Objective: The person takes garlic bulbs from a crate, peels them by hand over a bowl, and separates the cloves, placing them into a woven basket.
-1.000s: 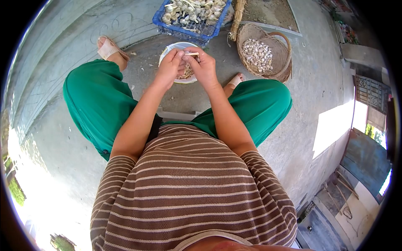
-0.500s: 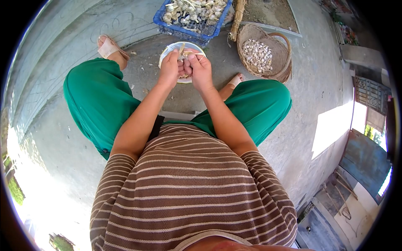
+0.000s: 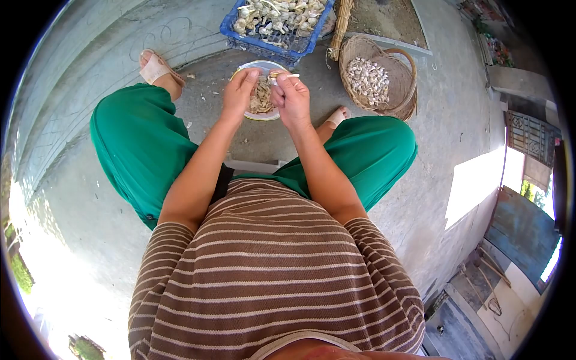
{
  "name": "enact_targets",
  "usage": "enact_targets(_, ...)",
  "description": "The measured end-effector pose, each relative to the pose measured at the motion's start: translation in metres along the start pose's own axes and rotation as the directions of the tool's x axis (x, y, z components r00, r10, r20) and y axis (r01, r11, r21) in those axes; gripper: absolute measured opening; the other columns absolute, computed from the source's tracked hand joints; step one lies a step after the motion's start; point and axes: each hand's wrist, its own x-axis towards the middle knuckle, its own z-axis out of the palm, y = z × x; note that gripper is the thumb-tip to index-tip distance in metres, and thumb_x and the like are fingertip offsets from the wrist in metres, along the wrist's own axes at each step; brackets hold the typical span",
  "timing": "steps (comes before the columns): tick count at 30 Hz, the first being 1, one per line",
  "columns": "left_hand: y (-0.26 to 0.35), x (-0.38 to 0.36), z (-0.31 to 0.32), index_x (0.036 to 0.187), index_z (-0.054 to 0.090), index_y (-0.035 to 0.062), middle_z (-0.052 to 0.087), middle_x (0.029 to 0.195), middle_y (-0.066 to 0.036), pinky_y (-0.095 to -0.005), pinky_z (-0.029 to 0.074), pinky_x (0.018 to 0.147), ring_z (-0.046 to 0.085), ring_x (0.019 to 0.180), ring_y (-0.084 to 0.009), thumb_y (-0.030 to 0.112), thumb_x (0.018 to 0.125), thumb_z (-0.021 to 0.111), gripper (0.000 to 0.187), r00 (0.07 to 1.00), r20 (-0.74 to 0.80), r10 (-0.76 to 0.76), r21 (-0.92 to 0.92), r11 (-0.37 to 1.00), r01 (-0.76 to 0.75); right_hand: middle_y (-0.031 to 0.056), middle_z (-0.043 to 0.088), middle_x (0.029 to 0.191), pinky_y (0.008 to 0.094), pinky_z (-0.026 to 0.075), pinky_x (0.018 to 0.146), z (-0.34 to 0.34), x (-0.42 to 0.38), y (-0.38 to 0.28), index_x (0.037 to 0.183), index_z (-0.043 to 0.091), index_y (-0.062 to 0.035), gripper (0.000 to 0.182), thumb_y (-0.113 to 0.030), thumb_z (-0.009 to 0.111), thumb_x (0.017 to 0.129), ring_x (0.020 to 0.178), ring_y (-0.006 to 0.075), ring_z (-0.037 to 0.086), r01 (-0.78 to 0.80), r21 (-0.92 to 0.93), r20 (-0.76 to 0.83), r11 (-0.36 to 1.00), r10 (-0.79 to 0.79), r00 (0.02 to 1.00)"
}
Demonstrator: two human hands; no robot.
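Above the left side of a white bowl [image 3: 264, 64], my left hand [image 3: 239, 93] has its fingers curled closed. Whatever it may hold is hidden. My right hand [image 3: 292, 101], over the bowl's right edge, pinches a pale garlic stalk [image 3: 292, 75] between thumb and fingers, its end sticking out to the right. Between the two hands, a layer of dry, pale brown garlic skins and scraps [image 3: 260, 99] shows in the bowl.
Beyond the bowl stands a blue plastic crate [image 3: 264, 47] with many garlic bulbs [image 3: 279, 18]. A wicker basket [image 3: 405, 78] at the right holds separated garlic cloves [image 3: 367, 80]. Beside the crate is a straw bundle [image 3: 339, 30]. My sandalled feet rest on either side of the bowl.
My hands were together over the bowl with garlic between them; now they are apart, the right one slightly further right with the stalk. The scraps in the bowl have come into view.
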Motion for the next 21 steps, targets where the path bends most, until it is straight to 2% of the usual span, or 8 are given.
enact_targets(3,0.005,-0.004,0.005,0.100,0.056,0.0032,0.055,0.078,0.001,-0.0198,0.040,0.059,0.047,0.065,-0.0064,0.009,0.086,0.059,0.015,0.968,0.247,-0.033,-0.097,0.994,0.058,-0.0052,0.039,0.055,0.0197,0.025,0.041,-0.004,0.003,0.009,0.090,0.063,-0.0008,0.016,-0.016,0.058,0.088,0.045,0.0040,0.032,0.028,-0.131,-0.073,0.991,-0.038,0.997)
enact_targets(10,0.007,-0.005,0.006,0.098,0.053,0.0037,0.055,0.077,-0.001,-0.0214,0.041,0.060,0.049,0.067,-0.0074,0.005,0.086,0.058,0.012,0.971,0.237,0.026,-0.028,0.999,-0.020,-0.0056,0.041,0.055,0.0203,0.024,0.040,-0.008,0.003,0.004,0.092,0.065,-0.0013,0.016,-0.016,0.060,0.087,0.045,0.0030,0.030,0.051,-0.006,-0.161,0.999,-0.051,0.986)
enact_targets(13,0.006,-0.003,0.002,0.097,0.051,0.0040,0.056,0.080,-0.003,-0.0228,0.043,0.062,0.052,0.070,-0.0091,0.004,0.086,0.057,0.013,0.982,0.186,0.002,-0.091,0.996,0.015,-0.0031,0.048,0.058,0.0194,0.030,0.042,-0.016,0.008,-0.005,0.092,0.064,0.0001,0.018,-0.016,0.061,0.086,0.047,0.0050,0.038,0.190,0.047,-0.095,0.981,-0.185,0.978)
enact_targets(15,0.007,-0.003,0.002,0.096,0.049,0.0043,0.057,0.084,-0.004,-0.0241,0.045,0.065,0.054,0.073,-0.0105,0.004,0.086,0.057,0.013,0.990,0.139,-0.015,-0.195,0.980,0.042,0.0001,0.056,0.063,0.0192,0.037,0.048,-0.020,0.013,-0.006,0.088,0.063,0.0009,0.017,-0.015,0.062,0.086,0.054,0.0071,0.047,0.170,-0.549,-0.101,0.818,-0.267,0.958)
enact_targets(16,0.007,-0.003,0.001,0.096,0.049,0.0043,0.057,0.084,-0.004,-0.0241,0.045,0.065,0.054,0.073,-0.0105,0.004,0.086,0.057,0.013,0.990,0.140,-0.015,-0.194,0.980,0.042,0.0001,0.056,0.063,0.0192,0.037,0.048,-0.023,0.014,-0.005,0.088,0.063,0.0009,0.017,-0.015,0.062,0.086,0.054,0.0071,0.047,0.171,-0.549,-0.101,0.818,-0.268,0.958)
enact_targets(18,0.005,-0.002,-0.001,0.095,0.048,0.0049,0.058,0.086,-0.004,-0.0245,0.046,0.066,0.055,0.075,-0.0110,0.002,0.086,0.056,0.012,0.987,0.157,-0.023,-0.212,0.976,0.056,0.0022,0.060,0.068,0.0202,0.042,0.057,-0.026,0.014,-0.004,0.091,0.061,0.0003,0.017,-0.015,0.062,0.085,0.062,0.0075,0.053,0.142,-0.906,0.018,0.398,-0.299,0.954)
enact_targets(19,0.005,-0.002,-0.001,0.095,0.048,0.0049,0.058,0.086,-0.004,-0.0245,0.046,0.066,0.055,0.075,-0.0110,0.002,0.086,0.056,0.012,0.987,0.157,-0.022,-0.212,0.976,0.056,0.0022,0.060,0.068,0.0202,0.042,0.057,-0.024,0.014,-0.004,0.091,0.061,0.0003,0.017,-0.015,0.062,0.085,0.062,0.0075,0.053,0.143,-0.906,0.018,0.399,-0.300,0.954)
enact_targets(21,0.006,-0.003,0.001,0.096,0.049,0.0044,0.057,0.083,-0.003,-0.0238,0.045,0.065,0.054,0.073,-0.0103,0.002,0.085,0.056,0.013,0.986,0.167,-0.016,-0.215,0.975,0.052,0.0026,0.060,0.069,0.0231,0.044,0.058,-0.020,0.014,-0.001,0.095,0.059,-0.0013,0.018,-0.015,0.063,0.084,0.064,0.0065,0.052,0.155,-0.495,0.037,0.855,-0.158,0.987)
